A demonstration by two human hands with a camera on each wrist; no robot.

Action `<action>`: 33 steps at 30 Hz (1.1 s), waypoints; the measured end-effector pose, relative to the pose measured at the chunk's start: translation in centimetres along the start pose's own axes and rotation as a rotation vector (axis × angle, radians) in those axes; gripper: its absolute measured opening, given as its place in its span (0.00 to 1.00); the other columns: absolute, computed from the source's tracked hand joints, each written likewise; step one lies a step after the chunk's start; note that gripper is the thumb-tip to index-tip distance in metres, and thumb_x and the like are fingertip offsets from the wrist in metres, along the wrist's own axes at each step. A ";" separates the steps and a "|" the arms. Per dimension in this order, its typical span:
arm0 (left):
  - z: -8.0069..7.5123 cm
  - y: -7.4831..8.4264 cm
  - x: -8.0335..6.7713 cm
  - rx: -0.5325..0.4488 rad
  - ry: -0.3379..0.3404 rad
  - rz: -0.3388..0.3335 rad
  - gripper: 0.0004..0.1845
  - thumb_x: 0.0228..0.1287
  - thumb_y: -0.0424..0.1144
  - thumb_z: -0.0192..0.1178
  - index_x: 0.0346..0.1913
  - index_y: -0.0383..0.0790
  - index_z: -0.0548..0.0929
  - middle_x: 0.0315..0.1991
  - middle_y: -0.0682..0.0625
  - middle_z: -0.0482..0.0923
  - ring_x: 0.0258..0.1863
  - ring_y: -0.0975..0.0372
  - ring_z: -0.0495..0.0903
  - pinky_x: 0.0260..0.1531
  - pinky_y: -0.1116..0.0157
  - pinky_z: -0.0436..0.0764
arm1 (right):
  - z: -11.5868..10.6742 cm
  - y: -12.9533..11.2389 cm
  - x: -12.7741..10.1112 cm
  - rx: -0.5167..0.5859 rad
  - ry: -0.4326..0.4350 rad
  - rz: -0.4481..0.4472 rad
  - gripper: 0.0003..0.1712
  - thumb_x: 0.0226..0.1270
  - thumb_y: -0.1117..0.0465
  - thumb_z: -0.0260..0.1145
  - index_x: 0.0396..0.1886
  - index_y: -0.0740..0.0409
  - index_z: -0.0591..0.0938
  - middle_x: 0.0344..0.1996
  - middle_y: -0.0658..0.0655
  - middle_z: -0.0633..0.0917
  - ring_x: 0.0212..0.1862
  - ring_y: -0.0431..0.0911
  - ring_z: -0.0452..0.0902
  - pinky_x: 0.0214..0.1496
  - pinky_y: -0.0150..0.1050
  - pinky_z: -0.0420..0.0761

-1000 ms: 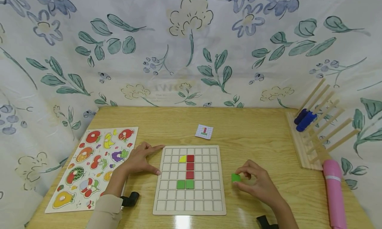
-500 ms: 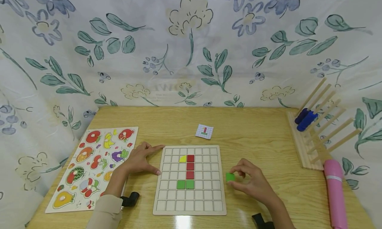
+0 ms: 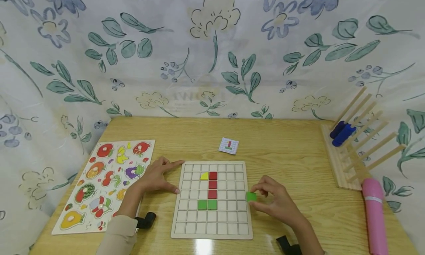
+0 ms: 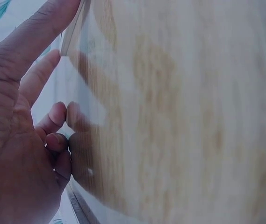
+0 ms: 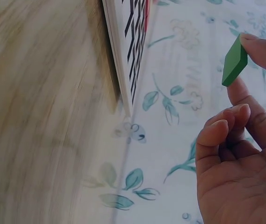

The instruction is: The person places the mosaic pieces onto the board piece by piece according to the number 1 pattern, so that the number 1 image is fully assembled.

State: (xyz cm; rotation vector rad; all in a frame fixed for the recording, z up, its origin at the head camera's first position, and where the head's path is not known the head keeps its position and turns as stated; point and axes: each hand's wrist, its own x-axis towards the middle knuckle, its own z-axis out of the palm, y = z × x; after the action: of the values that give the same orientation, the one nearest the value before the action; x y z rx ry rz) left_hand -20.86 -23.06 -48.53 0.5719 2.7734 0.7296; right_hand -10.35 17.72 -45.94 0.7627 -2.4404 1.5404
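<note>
A wooden grid board [image 3: 196, 228] lies on the table. In its cells sit a yellow quarter-round tile [image 3: 204, 176], a column of red tiles [image 3: 213, 184] and two green tiles [image 3: 202, 204] side by side. My right hand [image 3: 273, 199] pinches a green square tile [image 3: 251, 196] between thumb and index finger, over the board's right edge in the head view; the right wrist view shows this tile [image 5: 235, 61] tilted, the other fingers curled. My left hand [image 3: 156, 177] rests at the board's left side, index finger stretched to the top corner and thumb against the left edge.
A small pattern card [image 3: 228, 145] lies behind the board. At left is a fruit puzzle board [image 3: 103, 186], partly under the left forearm. A wooden peg stand [image 3: 345, 162] with blue pieces and a pink roll [image 3: 374, 214] stand at right. A floral cloth [image 3: 212, 63] hangs behind the table.
My right hand has moved left with the green tile, from the bare table to the board's right edge. The left hand stays at the board's left side.
</note>
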 end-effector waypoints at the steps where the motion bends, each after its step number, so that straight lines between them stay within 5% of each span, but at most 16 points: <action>1: 0.0 0.0 0.0 0.002 0.000 0.000 0.54 0.31 0.67 0.78 0.71 0.63 0.71 0.39 0.51 0.59 0.35 0.59 0.58 0.35 0.61 0.58 | 0.1 0.0 0.1 0.000 -0.005 0.005 0.17 0.48 0.68 0.80 0.38 0.51 0.86 0.28 0.56 0.73 0.30 0.47 0.66 0.31 0.38 0.71; 33: -0.2 0.2 -0.1 -0.029 -0.008 -0.004 0.55 0.31 0.65 0.79 0.71 0.62 0.72 0.39 0.50 0.59 0.35 0.58 0.58 0.35 0.60 0.58 | 3.5 -0.3 2.3 0.055 -0.142 0.067 0.12 0.52 0.62 0.79 0.35 0.52 0.86 0.29 0.57 0.74 0.32 0.51 0.69 0.34 0.39 0.72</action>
State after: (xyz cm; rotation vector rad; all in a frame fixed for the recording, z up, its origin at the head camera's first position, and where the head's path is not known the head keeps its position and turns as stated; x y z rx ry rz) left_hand -20.78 -23.04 -48.21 0.5627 2.7512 0.7631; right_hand -11.72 13.73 -46.37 0.8357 -2.5577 1.6366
